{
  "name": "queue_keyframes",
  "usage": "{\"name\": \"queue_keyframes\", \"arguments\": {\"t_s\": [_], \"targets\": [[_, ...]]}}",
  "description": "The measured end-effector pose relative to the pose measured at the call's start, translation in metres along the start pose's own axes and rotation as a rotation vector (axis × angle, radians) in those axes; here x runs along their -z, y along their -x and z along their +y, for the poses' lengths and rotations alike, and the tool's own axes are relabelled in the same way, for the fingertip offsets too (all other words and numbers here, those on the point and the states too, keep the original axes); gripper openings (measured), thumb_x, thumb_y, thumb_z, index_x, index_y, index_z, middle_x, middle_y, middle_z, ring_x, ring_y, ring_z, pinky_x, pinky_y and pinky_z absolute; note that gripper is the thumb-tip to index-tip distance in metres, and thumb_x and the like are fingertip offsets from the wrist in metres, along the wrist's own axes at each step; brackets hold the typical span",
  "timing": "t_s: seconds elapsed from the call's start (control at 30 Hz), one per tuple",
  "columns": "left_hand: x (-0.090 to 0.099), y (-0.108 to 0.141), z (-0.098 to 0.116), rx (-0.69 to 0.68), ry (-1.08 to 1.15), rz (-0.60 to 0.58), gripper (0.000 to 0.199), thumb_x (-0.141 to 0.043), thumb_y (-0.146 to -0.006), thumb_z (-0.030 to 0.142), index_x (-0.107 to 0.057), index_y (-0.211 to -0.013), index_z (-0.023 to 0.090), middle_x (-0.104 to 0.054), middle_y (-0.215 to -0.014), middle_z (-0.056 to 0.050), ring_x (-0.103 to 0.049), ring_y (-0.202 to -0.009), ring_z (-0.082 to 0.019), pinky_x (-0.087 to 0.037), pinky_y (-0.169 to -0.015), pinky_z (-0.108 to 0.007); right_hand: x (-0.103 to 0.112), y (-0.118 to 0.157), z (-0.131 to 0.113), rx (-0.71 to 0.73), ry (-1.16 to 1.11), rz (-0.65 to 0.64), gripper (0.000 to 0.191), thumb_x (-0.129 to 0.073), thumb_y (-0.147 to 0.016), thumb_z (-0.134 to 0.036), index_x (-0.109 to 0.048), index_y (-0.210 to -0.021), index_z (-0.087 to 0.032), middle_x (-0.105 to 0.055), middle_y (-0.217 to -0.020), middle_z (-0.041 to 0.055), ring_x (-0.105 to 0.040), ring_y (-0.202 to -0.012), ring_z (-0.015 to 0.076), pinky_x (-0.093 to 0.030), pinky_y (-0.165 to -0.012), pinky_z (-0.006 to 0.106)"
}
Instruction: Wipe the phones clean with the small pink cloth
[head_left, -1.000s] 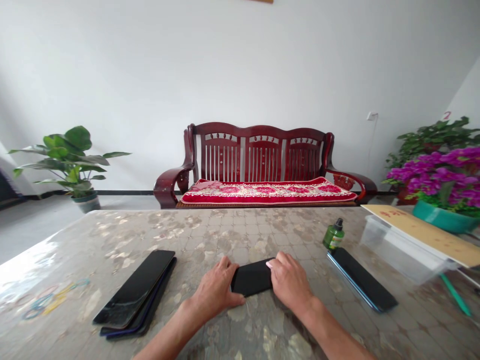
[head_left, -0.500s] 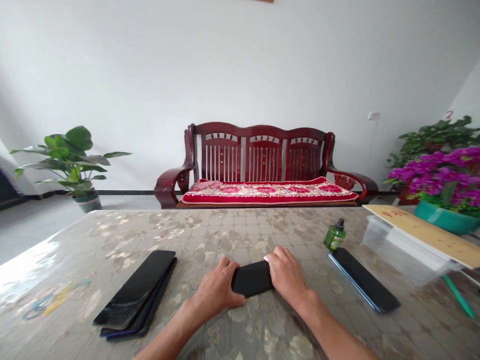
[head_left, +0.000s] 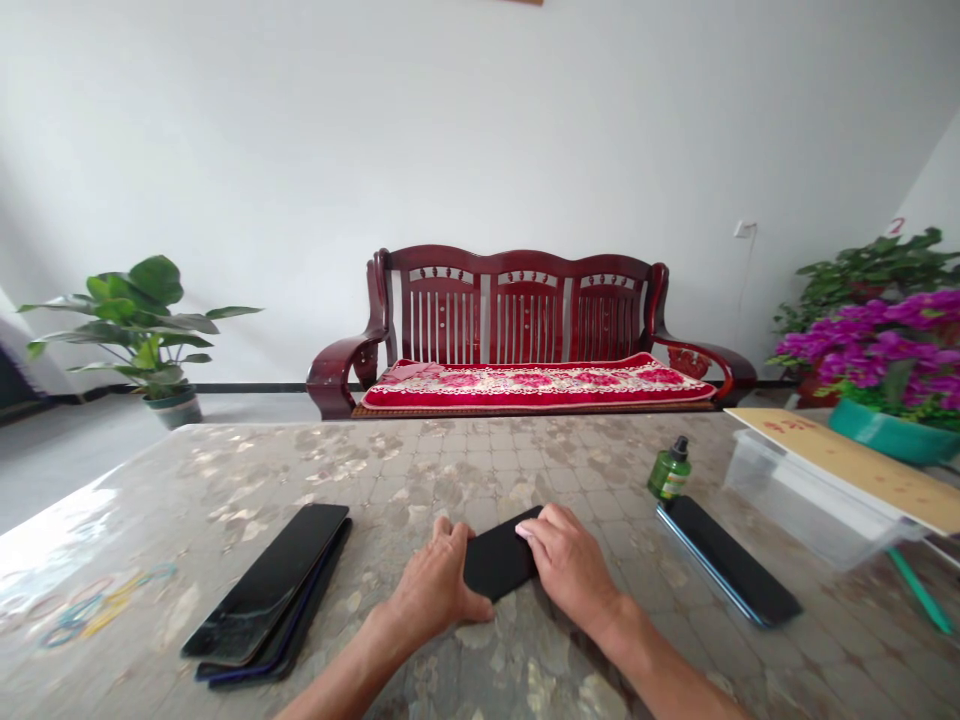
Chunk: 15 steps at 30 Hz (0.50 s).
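Observation:
A black smartphone (head_left: 499, 562) is held between my two hands just above or on the patterned tabletop, its visible face plain and dark. My left hand (head_left: 439, 578) is closed on its left end, the thumb along the near edge. At the right end, my right hand (head_left: 574, 565) has its fingers curled over the phone's upper right part. A small pale patch shows at its fingertips; whether it is a nail or something held, I cannot tell. To the left lies a stack of dark phones (head_left: 274, 585), slightly fanned. Another phone (head_left: 727, 560) lies to the right.
A green bottle (head_left: 669, 470) with a black cap stands behind the right phone. Farther right are a clear plastic box (head_left: 817, 505), a tan sheet (head_left: 847, 465), a green pen (head_left: 921, 590) and a flowerpot (head_left: 896, 430). Coloured rubber bands (head_left: 94, 612) lie at left on the table (head_left: 420, 460).
The phone has tilted, its right end rising and its dark face turning more toward me. My right fingers have shifted slightly left and inward over it. My left hand keeps its hold.

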<state>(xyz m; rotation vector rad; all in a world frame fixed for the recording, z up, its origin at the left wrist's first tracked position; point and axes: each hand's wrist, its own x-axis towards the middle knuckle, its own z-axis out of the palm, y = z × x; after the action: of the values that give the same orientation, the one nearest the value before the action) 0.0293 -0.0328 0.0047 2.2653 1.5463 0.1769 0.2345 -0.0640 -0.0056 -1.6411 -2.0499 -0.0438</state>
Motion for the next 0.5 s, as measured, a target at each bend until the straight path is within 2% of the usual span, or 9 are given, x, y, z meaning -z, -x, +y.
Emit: {"name": "queue_keyframes", "arguments": {"t_s": [0.13,0.3,0.4,0.5], "targets": [[-0.005,-0.001,0.0,0.024,0.02,0.025,0.061,-0.084,-0.057,0.036,-0.052,-0.106,0.02,-0.053,-0.112,-0.007,-0.063,-0.096,-0.025,-0.046,-0.077,-0.028,-0.004,0.0,0.007,-0.027,-0.066,0.069,0.024,-0.049,-0.098,-0.02,-0.072,-0.097,-0.027,-0.063,-0.089,0.0022,-0.059,-0.089,0.017,-0.045,-0.08,0.025],[-0.012,-0.006,-0.005,0.004,0.151,0.077,0.024,-0.069,-0.078,0.027,-0.053,-0.094,0.021,-0.063,-0.093,-0.001,-0.063,-0.089,-0.02,-0.041,-0.073,-0.026,-0.01,0.0,0.007,0.029,-0.133,0.166,0.025,-0.048,-0.098,-0.021,-0.073,-0.096,-0.025,-0.062,-0.086,0.0034,-0.06,-0.086,0.0189,-0.047,-0.076,0.028],[-0.009,-0.006,-0.004,-0.034,0.211,0.162,0.011,-0.062,-0.085,0.022,-0.052,-0.088,0.022,-0.064,-0.086,0.002,-0.063,-0.086,-0.018,-0.04,-0.071,-0.024,-0.005,-0.002,0.008,0.075,-0.216,0.276,0.025,-0.047,-0.099,-0.023,-0.072,-0.102,-0.025,-0.062,-0.087,0.0036,-0.06,-0.084,0.0182,-0.049,-0.076,0.028],[-0.004,0.0,0.001,-0.119,0.183,0.271,0.006,-0.058,-0.09,0.022,-0.052,-0.09,0.023,-0.062,-0.09,0.001,-0.062,-0.084,-0.017,-0.04,-0.072,-0.025,0.007,-0.007,0.011,0.107,-0.25,0.419,0.024,-0.046,-0.1,-0.023,-0.069,-0.108,-0.023,-0.062,-0.091,0.0052,-0.06,-0.086,0.0181,-0.049,-0.078,0.029]]}}
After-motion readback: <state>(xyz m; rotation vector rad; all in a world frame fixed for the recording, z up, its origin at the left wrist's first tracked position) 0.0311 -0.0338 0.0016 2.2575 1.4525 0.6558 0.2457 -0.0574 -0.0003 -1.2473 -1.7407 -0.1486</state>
